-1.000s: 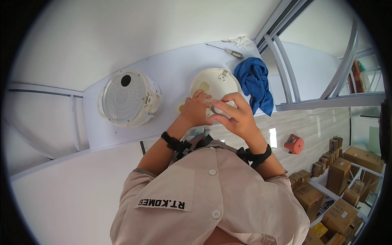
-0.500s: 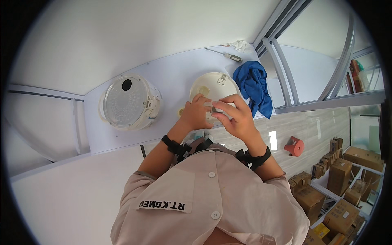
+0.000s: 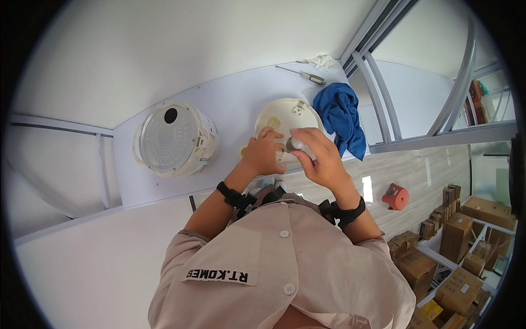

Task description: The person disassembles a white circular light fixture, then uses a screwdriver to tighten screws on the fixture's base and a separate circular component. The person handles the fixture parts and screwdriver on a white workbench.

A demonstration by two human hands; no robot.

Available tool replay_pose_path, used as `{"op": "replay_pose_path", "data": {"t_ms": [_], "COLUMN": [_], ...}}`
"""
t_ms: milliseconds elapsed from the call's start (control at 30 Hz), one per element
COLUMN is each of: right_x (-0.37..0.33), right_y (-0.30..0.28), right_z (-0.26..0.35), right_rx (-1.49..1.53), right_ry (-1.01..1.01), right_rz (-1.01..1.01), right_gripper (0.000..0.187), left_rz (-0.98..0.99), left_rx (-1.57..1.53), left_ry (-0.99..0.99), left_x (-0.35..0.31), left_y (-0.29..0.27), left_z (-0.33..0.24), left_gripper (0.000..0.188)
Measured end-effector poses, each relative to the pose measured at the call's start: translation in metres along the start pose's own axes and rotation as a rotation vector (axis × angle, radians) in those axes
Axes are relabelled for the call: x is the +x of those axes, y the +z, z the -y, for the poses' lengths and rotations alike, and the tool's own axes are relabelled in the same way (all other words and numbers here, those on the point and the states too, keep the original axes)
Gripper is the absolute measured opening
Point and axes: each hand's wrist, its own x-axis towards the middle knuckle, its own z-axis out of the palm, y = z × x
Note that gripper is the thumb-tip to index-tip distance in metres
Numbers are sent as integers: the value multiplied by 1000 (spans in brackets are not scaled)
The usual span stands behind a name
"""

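Between the thumb and fingers of my right hand [image 3: 322, 159] is a small white rounded piece [image 3: 297, 143] with a greyish end, raised over a round white lid-like part [image 3: 285, 109]. My left hand [image 3: 264, 153] rests over the near left of that part. Its fingers and thumb are curved apart, facing the small piece, and nothing shows clearly between them. Yellowish translucent rings [image 3: 273, 123] lie about the left hand, one on the round part. My hands hide the near portion of the round part.
A white rice-cooker-like appliance [image 3: 170, 140] with a clear-topped lid stands left on the white table [image 3: 233, 98]. A blue cloth [image 3: 338, 112] lies right, near a screwdriver [image 3: 311, 77] and crumpled white tissue [image 3: 323, 62]. Beyond the table are a red stool [image 3: 395, 196] and cardboard boxes [image 3: 457, 236].
My right hand has drawn slightly right, away from the left hand, and turned. More of the small white piece now shows in its grip. The left hand has barely moved.
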Motion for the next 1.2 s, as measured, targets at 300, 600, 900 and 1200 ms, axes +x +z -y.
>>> {"op": "replay_pose_path", "data": {"t_ms": [300, 600, 900, 1200], "right_x": [-8, 9, 5, 0], "right_y": [-6, -7, 5, 0], "right_z": [-9, 7, 10, 1], "right_rx": [-25, 15, 146, 27], "right_ry": [46, -93, 44, -14], "right_rz": [65, 7, -54, -7], "right_gripper": [41, 41, 44, 50], "left_rz": [-10, -26, -49, -49], "left_rx": [-3, 3, -19, -11], "left_ry": [25, 29, 42, 22], "left_x": [1, 1, 0, -2], "left_y": [1, 1, 2, 2], "left_z": [3, 5, 3, 1], "left_gripper": [52, 50, 50, 50]}}
